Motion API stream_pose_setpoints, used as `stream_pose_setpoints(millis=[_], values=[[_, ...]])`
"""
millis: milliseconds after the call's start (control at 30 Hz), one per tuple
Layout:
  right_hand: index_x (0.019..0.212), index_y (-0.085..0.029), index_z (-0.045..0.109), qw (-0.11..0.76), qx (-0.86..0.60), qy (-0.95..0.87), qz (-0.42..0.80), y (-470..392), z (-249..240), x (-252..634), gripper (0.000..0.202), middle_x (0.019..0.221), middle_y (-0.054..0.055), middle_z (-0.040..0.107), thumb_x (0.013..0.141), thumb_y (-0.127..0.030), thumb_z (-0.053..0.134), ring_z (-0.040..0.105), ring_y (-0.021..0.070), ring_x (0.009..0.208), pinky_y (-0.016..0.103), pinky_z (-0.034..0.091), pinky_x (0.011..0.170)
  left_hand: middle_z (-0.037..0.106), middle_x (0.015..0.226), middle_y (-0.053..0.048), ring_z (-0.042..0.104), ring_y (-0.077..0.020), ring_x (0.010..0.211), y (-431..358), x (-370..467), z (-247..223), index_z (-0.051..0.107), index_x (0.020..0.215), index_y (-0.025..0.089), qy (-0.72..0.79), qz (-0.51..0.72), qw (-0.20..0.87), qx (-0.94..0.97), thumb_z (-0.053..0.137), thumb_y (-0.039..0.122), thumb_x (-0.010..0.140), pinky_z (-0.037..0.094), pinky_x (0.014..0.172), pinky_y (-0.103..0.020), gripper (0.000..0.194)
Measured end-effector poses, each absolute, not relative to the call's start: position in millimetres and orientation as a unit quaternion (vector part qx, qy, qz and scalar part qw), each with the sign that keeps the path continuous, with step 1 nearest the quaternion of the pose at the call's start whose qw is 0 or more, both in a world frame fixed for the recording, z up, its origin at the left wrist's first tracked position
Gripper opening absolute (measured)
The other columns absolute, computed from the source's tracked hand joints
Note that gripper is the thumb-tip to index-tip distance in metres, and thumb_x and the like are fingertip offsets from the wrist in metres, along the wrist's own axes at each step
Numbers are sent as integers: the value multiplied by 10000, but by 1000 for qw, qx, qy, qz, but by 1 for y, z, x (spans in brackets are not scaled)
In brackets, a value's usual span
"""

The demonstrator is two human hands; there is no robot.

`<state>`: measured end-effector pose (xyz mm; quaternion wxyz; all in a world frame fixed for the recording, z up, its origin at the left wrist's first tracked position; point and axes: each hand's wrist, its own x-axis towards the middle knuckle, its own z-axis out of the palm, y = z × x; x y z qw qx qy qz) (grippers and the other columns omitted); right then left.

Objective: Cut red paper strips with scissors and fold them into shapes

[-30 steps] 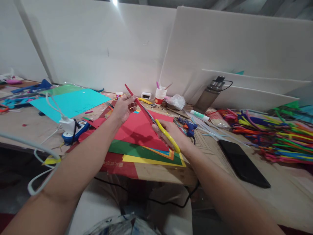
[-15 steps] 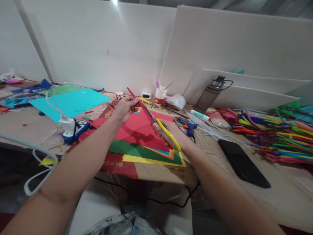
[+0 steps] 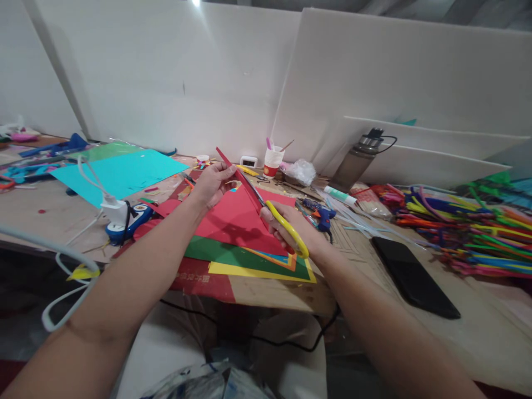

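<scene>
My left hand [image 3: 214, 183] pinches a narrow piece of red paper [image 3: 247, 188], held up at a slant above the table. My right hand [image 3: 282, 224] is closed around the yellow handles of a pair of scissors [image 3: 291, 230]. The scissor blades lie along the red paper, pointing up and left toward my left hand; how far they are parted cannot be made out. Beneath both hands is a red sheet [image 3: 220, 221], on top of a green sheet [image 3: 211, 252] and a yellow sheet [image 3: 249, 272], with orange and blue edges showing at the right corner.
A turquoise sheet [image 3: 124, 174] lies to the left, near a blue power strip [image 3: 131, 221] with a white plug. On the right are a black phone [image 3: 413, 277], a blue glue gun [image 3: 325, 218], a bottle [image 3: 357, 160] and colourful pipe cleaners [image 3: 490, 233]. A paper cup [image 3: 273, 163] stands behind.
Almost nothing differs. My right hand and the scissors sit a few pixels further right and lower; my left hand keeps its hold on the red paper.
</scene>
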<state>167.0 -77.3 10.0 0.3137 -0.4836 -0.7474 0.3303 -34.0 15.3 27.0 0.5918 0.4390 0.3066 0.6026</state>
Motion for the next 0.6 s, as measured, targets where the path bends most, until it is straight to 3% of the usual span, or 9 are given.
stream_pose_setpoints(millis=[600], values=[[822,-196,517,327,-474,-757,309,-77,9,167,485,664,1,535,890,-670,442,469,116,554,227,346,503,654,685,0,588,-88,586,17,-34,26,567,689,143,288,605,603,433,736,145,759,472,618,-252,183]])
